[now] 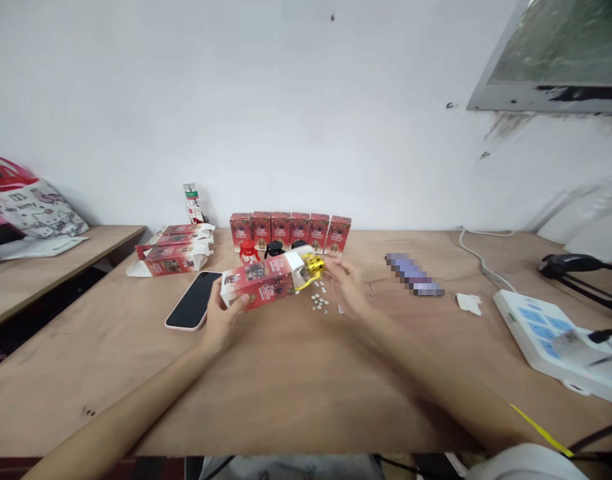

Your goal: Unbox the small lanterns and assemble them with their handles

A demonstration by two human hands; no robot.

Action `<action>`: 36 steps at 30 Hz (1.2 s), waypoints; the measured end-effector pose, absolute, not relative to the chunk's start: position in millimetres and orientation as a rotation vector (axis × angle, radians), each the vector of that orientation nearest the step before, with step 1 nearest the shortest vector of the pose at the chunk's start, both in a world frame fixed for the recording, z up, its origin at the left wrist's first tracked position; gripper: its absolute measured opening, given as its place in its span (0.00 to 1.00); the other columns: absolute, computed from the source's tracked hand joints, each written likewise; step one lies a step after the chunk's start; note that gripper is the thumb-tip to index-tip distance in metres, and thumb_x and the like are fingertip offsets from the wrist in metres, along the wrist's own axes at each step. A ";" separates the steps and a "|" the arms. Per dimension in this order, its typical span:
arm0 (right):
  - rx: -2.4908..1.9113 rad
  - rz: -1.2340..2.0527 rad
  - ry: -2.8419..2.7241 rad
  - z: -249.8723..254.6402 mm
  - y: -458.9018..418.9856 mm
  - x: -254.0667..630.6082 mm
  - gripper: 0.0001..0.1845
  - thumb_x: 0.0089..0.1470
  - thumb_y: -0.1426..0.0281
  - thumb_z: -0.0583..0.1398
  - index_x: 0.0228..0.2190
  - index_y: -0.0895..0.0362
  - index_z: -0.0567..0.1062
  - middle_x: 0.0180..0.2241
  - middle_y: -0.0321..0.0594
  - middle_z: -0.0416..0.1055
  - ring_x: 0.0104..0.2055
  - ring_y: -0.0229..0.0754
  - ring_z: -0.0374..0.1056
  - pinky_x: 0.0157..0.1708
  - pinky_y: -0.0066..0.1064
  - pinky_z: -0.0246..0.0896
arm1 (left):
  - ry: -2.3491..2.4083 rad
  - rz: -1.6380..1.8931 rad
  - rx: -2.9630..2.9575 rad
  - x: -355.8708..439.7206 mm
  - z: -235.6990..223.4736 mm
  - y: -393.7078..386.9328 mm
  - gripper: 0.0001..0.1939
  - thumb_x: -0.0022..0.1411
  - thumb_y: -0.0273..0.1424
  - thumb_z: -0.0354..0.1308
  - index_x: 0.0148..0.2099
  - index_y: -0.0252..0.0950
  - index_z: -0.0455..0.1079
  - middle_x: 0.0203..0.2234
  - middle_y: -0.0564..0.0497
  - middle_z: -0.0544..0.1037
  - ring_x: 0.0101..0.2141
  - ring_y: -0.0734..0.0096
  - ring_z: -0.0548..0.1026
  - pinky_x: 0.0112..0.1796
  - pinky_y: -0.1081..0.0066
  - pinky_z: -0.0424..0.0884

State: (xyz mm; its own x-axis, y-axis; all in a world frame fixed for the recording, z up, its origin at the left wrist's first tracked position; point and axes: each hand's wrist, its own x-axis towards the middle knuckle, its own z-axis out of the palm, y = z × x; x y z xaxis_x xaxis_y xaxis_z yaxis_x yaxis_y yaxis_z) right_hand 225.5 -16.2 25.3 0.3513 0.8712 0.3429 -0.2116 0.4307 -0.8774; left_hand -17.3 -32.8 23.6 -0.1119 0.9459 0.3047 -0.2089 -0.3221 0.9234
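Observation:
My left hand [223, 313] grips the lower left end of a red and white printed carton [261, 281], held tilted above the table. A shiny yellow object [313, 264] with a thin yellow strap sticks out of the carton's open right end; its exact kind is unclear. My right hand [347, 283], slightly blurred, has its fingers bent in at the yellow object's outer end. Behind the carton stand a red lantern-shaped item [249, 252] and a black one [275, 249]. Several small pale round pieces [320, 302] lie on the table beneath my right hand.
Several closed red boxes [281, 229] stand in a row near the wall. Opened cartons [173, 257] lie left, by a phone [192, 303]. At right are a blurred purple item [415, 275], a crumpled white piece [469, 303] and a power strip [551, 333] with cables.

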 end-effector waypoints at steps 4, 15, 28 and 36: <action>-0.885 0.596 -0.802 59.7 5.5 273.2 0.13 0.42 0.61 0.64 0.26 0.57 0.73 0.28 0.36 0.73 0.30 0.37 0.70 0.33 0.33 0.69 | 0.906 1.786 1.412 -30.2 29.3 -23.0 0.32 0.43 0.39 0.67 0.51 0.39 0.64 0.44 0.48 0.72 0.44 0.63 0.72 0.44 0.68 0.69; -1.519 -0.122 -1.047 48.3 29.0 356.6 0.11 0.47 0.62 0.58 0.23 0.58 0.71 0.32 0.45 0.72 0.29 0.43 0.68 0.38 0.40 0.63 | 0.952 1.944 2.409 -41.5 32.9 -37.5 0.48 0.46 0.37 0.66 0.64 0.43 0.46 0.46 0.45 0.68 0.43 0.58 0.70 0.42 0.60 0.67; -1.347 -0.319 -1.346 35.8 -10.1 280.6 0.11 0.55 0.65 0.52 0.38 0.57 0.68 0.38 0.47 0.67 0.42 0.49 0.63 0.44 0.44 0.58 | 0.964 1.884 2.953 -35.5 24.4 -34.4 0.29 0.48 0.29 0.62 0.52 0.44 0.58 0.42 0.46 0.71 0.46 0.54 0.72 0.44 0.57 0.60; -0.902 0.256 -1.877 17.6 -87.0 163.8 0.10 0.58 0.67 0.53 0.41 0.54 0.69 0.34 0.42 0.70 0.38 0.42 0.67 0.39 0.36 0.63 | 0.799 1.783 3.084 -34.2 21.2 -38.9 0.30 0.52 0.26 0.60 0.56 0.41 0.57 0.46 0.40 0.72 0.49 0.55 0.71 0.43 0.60 0.66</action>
